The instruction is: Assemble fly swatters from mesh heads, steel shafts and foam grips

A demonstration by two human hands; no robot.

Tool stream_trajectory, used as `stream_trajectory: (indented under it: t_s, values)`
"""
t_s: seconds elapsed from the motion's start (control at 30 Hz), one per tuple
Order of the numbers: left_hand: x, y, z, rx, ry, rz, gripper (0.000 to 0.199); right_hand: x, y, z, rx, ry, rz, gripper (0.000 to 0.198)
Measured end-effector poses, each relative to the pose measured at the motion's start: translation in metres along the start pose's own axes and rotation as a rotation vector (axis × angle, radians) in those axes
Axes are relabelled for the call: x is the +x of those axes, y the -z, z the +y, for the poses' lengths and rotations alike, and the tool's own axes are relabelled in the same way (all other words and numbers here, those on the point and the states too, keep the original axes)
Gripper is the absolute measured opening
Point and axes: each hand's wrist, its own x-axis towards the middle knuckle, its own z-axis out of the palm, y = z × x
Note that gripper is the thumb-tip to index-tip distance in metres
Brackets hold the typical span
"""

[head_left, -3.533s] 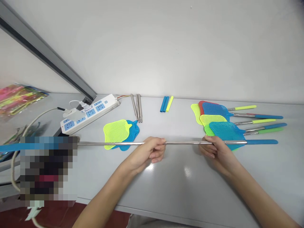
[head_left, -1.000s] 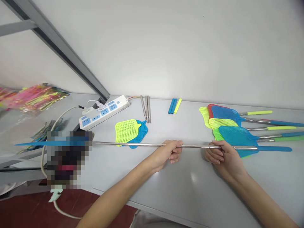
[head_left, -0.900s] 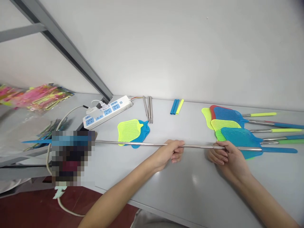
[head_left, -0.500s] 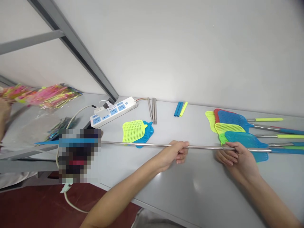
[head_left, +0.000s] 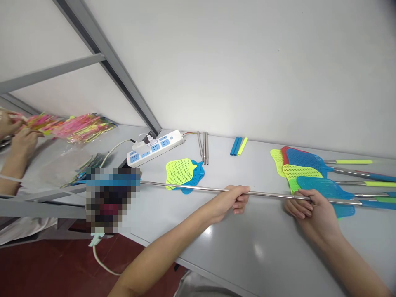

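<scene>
On the table lie two loose swatter heads (head_left: 182, 175), one yellow on one blue, and three bare steel rods (head_left: 204, 142). Three short grip sleeves (head_left: 238, 146), two blue and one yellow, sit beside one white power strip (head_left: 154, 146).

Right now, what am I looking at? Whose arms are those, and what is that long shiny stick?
The camera sits on a person's head and looks down, so the two arms are that person's own. The left hand and the right hand both grip one long metal rod, stretched out sideways above the grey table. It has a blue handle at the right end. On the table lie finished fly swatters in a pile, two loose swatter heads, three short metal rods, small coloured grips and a white power strip. Far left, another person's hands hold bright packets.
</scene>
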Motion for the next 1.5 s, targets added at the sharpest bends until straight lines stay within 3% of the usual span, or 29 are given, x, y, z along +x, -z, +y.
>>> stream_trajectory:
  t_s: [0.63,1.27,1.5]
  values:
    - [-0.001,0.003,0.001,0.091,-0.077,0.056,0.036,0.000,0.001,-0.012,0.052,0.115,0.111,0.037]
    - [-0.006,0.011,0.012,0.113,-0.099,0.228,0.036,0.006,0.007,-0.016,0.068,0.081,0.133,0.039]
    - [-0.006,0.019,0.014,0.091,-0.176,0.335,0.035,0.006,0.004,-0.016,0.082,0.096,0.206,0.040]
